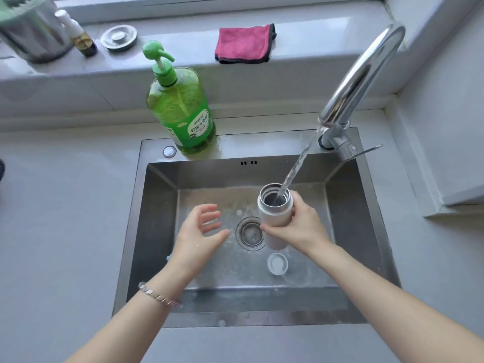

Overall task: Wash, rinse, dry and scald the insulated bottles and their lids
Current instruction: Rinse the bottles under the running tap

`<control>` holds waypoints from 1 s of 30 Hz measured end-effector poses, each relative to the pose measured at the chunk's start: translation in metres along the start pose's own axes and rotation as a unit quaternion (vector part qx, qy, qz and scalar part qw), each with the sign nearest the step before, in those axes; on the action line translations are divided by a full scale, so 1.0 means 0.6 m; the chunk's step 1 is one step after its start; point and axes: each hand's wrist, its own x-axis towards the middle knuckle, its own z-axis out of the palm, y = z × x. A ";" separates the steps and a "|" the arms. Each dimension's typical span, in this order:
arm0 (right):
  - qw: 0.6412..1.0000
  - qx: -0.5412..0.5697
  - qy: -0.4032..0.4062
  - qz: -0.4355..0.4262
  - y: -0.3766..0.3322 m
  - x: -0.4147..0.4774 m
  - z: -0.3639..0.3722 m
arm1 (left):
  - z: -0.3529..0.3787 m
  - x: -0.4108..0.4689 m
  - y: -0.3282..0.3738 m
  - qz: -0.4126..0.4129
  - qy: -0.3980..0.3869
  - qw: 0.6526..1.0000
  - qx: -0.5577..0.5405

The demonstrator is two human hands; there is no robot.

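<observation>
1. Right hand [298, 226]: fingers and thumb are curled round the lower body of the white bottle [273, 209]. The grip is full, and I hold the bottle off the sink floor.

2. Bottle position: roughly upright with its mouth open and facing up, over the basin of the sink [154, 226], just right of the drain [250, 233]. The lid is off.

3. Water [298, 166]: a stream runs from the spout of the tap [361, 74], mounted at the back right corner of the sink, and enters the bottle mouth.

4. Left hand [201, 231]: wide, fingers spread and relaxed, holding nothing. It hangs over the basin left of the drain, apart from the bottle. A bracelet [159, 297] sits on that wrist.

5. Lid [277, 263]: a round pale lid lies on the sink floor toward the front edge, directly in front of the bottle and not touching it.

6. Surroundings: a green soap bottle [183, 111] with a pump stands on the back rim of the sink, left of centre. A folded pink cloth [245, 44] lies on the ledge [314, 35] behind the sink. At the left end of the ledge stand a metal pot [36, 30], a small dark bottle [83, 40] and a round metal plug [119, 38].
</observation>
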 end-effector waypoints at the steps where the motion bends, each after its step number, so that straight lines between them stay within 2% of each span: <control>1: 1.000 -0.001 0.001 -0.004 -0.006 0.006 0.002 | -0.006 0.000 -0.006 -0.012 0.004 1.000 -0.007; 5: 0.998 -0.028 0.056 0.005 -0.005 0.012 -0.015 | -0.023 -0.005 -0.023 -0.024 0.006 1.000 -0.005; 8: 0.996 -0.082 0.017 0.016 0.003 0.000 -0.021 | -0.032 -0.006 -0.038 -0.047 0.013 0.999 -0.002; 11: 0.997 -0.060 0.038 0.031 0.005 0.005 -0.017 | -0.031 -0.003 -0.050 -0.074 0.004 0.997 0.009; 14: 0.995 -0.096 -0.011 0.032 -0.006 0.001 -0.011 | -0.029 -0.004 -0.052 -0.077 0.002 0.997 0.017; 17: 0.991 -0.103 -0.030 0.084 -0.008 0.004 -0.019 | -0.030 -0.004 -0.051 -0.076 0.002 0.997 0.023; 22: 0.928 -0.256 -0.183 0.200 0.032 0.011 -0.064 | -0.027 -0.006 -0.051 -0.086 -0.006 0.996 0.027; 26: 0.887 -0.192 -0.308 0.284 0.065 0.011 -0.102 | -0.008 -0.008 -0.048 -0.096 -0.025 0.995 0.032; 30: 0.848 -0.199 -0.359 0.336 0.077 0.015 -0.122 | 0.013 -0.012 -0.037 -0.101 -0.048 0.994 0.017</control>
